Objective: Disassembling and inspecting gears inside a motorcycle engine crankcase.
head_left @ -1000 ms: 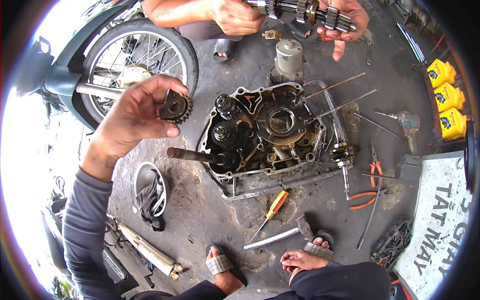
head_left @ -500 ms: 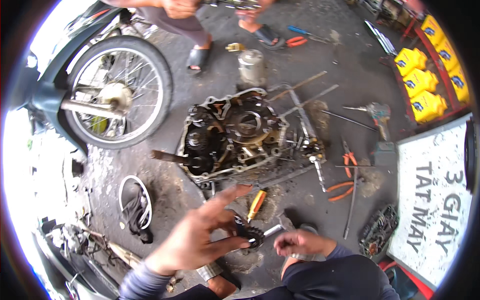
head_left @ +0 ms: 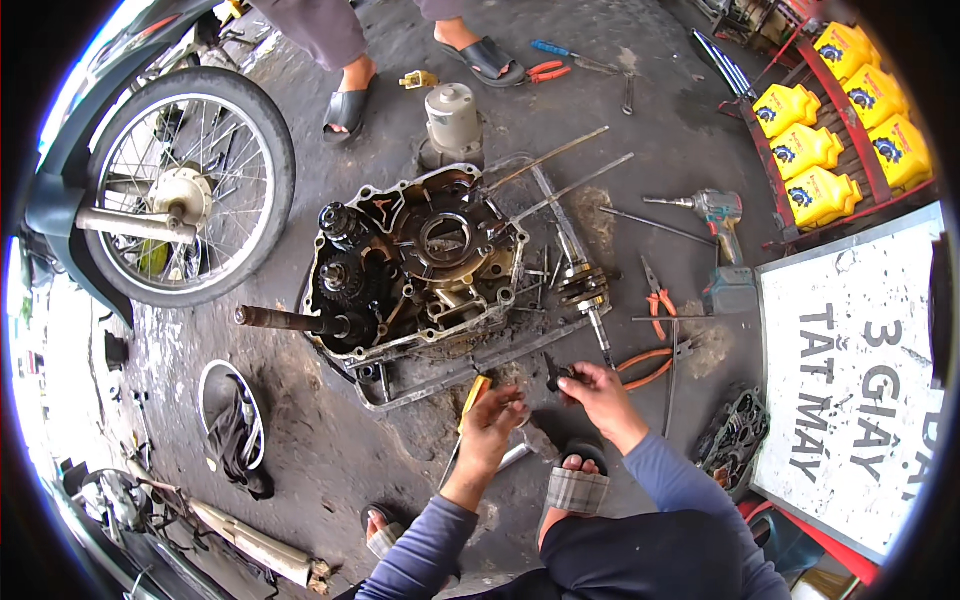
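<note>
My right hand (head_left: 602, 402) pinches a small dark metal part (head_left: 553, 372) in front of the engine case. To its left, my left hand (head_left: 487, 432) hovers with loosely bent fingers and nothing visible in them. Below and beside that hand lies a screwdriver (head_left: 472, 402) with a yellow handle, its shaft partly covered. The opened engine case (head_left: 500, 295) rests on the floor just beyond both hands, with gears (head_left: 340, 275) and a long rusty shaft (head_left: 285, 319) at its left. A short silver rod (head_left: 514, 457) lies under my hands, partly hidden.
Pliers (head_left: 655, 300) with orange handles, a crankshaft-like part (head_left: 583, 290) and a cordless driver (head_left: 715, 215) lie to the right. A motorcycle wheel (head_left: 190, 190) stands left, near a white-rimmed bowl (head_left: 205, 400) with dark cloth. Another person's sandalled feet (head_left: 357, 75) are at the far side.
A dark toothed gear seen at my left hand no longer shows there; that hand has drawn back from it. My right hand has risen and now holds the small dark part. The whole view has shifted.
</note>
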Motion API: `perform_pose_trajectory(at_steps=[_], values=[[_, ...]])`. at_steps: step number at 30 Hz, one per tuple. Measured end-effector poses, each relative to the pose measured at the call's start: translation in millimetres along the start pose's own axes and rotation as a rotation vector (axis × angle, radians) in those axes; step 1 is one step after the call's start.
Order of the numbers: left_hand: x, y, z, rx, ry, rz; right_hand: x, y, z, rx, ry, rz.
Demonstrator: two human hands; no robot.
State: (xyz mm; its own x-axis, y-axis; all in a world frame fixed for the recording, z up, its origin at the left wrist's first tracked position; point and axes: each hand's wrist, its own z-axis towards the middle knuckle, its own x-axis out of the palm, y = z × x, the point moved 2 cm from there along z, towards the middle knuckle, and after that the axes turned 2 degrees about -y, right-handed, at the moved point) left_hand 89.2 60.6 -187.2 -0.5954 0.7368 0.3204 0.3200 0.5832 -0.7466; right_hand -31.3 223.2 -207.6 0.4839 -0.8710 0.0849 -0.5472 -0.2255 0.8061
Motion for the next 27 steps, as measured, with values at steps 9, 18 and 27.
perform_pose_trajectory(at_steps=[9,18,27], values=[[-70,19,-46,-0.122,0.014,0.218,11,-14,62,-0.032,-0.066,0.157],[-64,19,-58,-0.093,0.032,0.346,12,-18,72,-0.087,-0.156,0.083],[-47,-25,-72,0.124,0.135,0.791,19,-18,64,-0.145,-0.266,0.049]])
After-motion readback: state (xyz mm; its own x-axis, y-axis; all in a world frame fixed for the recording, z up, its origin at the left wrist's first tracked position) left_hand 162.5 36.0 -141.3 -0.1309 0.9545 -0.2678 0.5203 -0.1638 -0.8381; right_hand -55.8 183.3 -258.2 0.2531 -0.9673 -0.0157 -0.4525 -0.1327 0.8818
